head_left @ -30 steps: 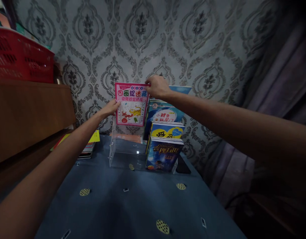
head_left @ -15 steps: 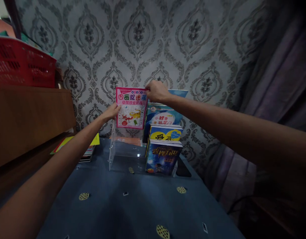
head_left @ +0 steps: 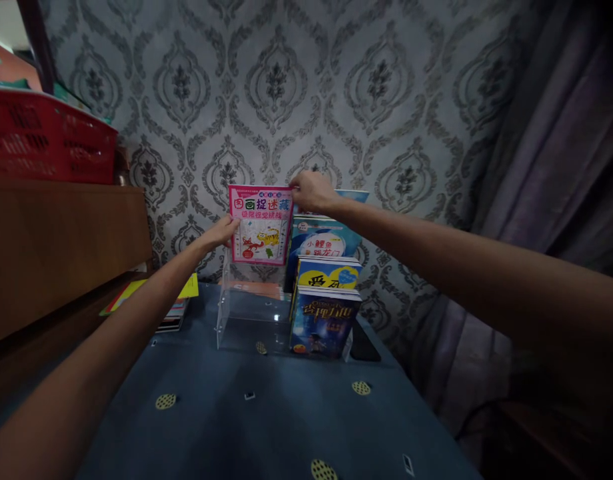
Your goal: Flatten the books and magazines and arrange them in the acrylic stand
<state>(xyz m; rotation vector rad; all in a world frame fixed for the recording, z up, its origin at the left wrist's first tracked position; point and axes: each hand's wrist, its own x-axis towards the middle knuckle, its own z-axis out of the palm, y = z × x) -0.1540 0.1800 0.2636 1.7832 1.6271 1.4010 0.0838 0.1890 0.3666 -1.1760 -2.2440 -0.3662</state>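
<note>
I count one rack, at least five books.

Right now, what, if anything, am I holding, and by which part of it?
A rectangular, pink-bordered paper book: the left hand holds its left edge, the right hand its upper right corner.

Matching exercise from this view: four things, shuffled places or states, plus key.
1. Pink book
2. Red basket
3. Dark blue book
4. Black flat object

A. On the wooden cabinet
B. Lying on the blue cloth
C. Held by left hand and right hand
D. Upright at front of clear stand

Pairs: 1-C, 2-A, 3-D, 4-B
</note>
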